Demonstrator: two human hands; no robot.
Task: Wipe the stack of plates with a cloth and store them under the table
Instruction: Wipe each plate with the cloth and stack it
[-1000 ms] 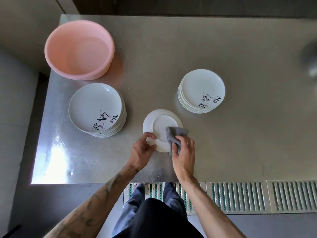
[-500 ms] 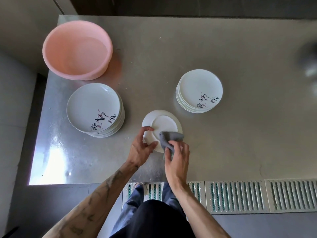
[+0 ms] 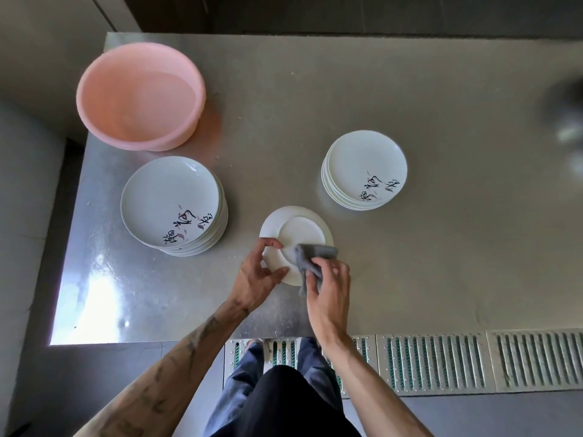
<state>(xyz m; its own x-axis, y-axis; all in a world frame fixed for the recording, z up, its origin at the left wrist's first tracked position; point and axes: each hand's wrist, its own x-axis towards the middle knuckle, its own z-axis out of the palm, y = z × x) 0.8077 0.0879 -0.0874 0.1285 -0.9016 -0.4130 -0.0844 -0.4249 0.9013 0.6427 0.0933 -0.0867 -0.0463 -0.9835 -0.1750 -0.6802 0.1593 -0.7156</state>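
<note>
A single white plate (image 3: 298, 230) is held bottom side up over the steel table (image 3: 410, 263) near its front edge. My left hand (image 3: 257, 277) grips the plate's near left rim. My right hand (image 3: 329, 293) holds a grey cloth (image 3: 310, 261) pressed against the plate's near right part. A tall stack of white plates (image 3: 172, 203) with black lettering stands to the left. A shorter stack of the same plates (image 3: 366, 168) stands at the right, further back.
A pink plastic basin (image 3: 138, 93) sits at the table's back left corner. A blurred metallic object (image 3: 568, 121) shows at the far right edge. Metal floor grating (image 3: 457, 361) runs along the table's front, under my legs.
My right hand with the cloth has slid left and toward me over the plate's underside. My left hand keeps its hold on the rim.
</note>
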